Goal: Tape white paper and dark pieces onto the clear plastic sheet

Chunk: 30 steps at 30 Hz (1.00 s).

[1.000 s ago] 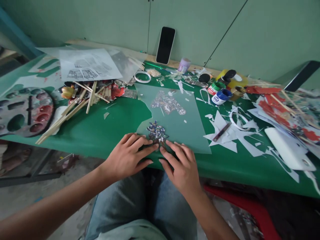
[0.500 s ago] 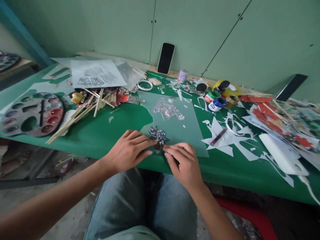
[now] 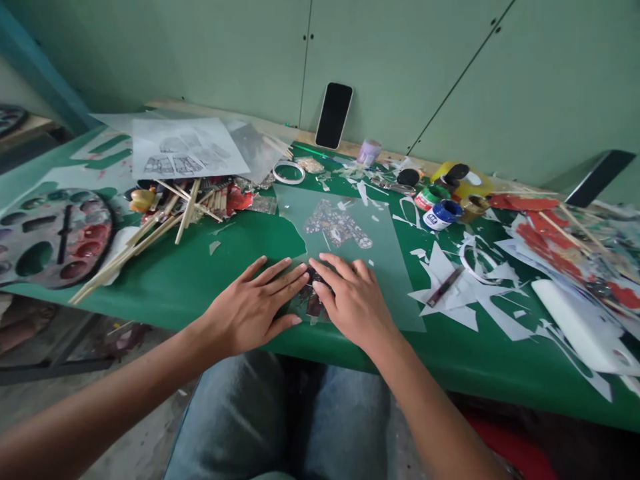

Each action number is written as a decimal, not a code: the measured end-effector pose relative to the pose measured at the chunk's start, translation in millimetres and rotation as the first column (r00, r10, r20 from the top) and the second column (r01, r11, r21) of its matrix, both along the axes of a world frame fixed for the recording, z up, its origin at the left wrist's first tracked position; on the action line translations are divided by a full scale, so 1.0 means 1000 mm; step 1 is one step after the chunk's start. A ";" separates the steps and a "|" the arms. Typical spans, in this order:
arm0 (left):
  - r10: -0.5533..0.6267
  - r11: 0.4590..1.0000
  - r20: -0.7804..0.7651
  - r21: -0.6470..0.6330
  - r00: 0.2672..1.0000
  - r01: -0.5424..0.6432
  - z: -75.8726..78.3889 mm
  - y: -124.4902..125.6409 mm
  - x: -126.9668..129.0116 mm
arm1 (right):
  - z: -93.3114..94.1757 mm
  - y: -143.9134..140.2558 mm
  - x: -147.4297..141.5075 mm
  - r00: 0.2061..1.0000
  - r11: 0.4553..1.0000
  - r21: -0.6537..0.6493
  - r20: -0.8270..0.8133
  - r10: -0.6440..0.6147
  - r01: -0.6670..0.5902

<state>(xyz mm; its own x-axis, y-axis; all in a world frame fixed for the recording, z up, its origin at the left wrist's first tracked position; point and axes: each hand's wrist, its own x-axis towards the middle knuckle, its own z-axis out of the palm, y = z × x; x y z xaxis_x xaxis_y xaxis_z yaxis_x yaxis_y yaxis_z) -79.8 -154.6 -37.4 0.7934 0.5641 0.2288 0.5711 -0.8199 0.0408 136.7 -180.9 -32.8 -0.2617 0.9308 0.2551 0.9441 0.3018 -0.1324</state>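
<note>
Table (image 3: pixel 245 241): green top, with a wooden strip (image 3: pixel 220 115) along the back edge.
Left end: paint palette (image 3: pixel 50 235), flat; wooden sticks (image 3: pixel 123 259) just beside it, laid at a slant.
Back left: sheets of paper (image 3: pixel 190 143), overlapping; the uppermost bears dark printed drawings.
Centre: clear sheet (image 3: pixel 395 287), flat, extending close to the front edge.
Back centre: white ring (image 3: pixel 289 183), flat; phone (image 3: pixel 334 115), tilted against the wall; purple jar (image 3: pixel 369 153), near the phone.
Right of centre: green jar (image 3: pixel 431 199), blue jar (image 3: pixel 443 216) and gold jar (image 3: pixel 474 209), grouped closely.
Front right: cut white paper scraps (image 3: pixel 450 311), scattered; white plastic block (image 3: pixel 580 328), near the front edge.
</note>
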 end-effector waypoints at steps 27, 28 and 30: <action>-0.042 0.992 -0.039 -0.124 0.998 0.037 0.003 0.026 0.043 | -0.016 -0.050 0.001 1.000 0.997 0.077 0.013 -0.019 0.018; -0.040 0.992 -0.042 -0.119 0.998 0.035 0.002 0.025 0.043 | -0.016 -0.052 0.003 1.000 0.997 0.080 0.008 -0.019 0.019; -0.039 0.993 -0.044 -0.115 0.998 0.034 0.003 0.025 0.043 | -0.015 -0.055 0.007 1.000 0.997 0.078 -0.013 -0.025 0.026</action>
<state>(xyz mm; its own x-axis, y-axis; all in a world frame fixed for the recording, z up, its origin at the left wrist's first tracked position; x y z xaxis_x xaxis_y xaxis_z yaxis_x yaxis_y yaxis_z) -37.1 -129.3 -34.1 0.8223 0.5545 0.1278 0.5440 -0.8319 0.1095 143.3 -235.4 -47.3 -0.2349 0.9144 0.3298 0.9501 0.2876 -0.1205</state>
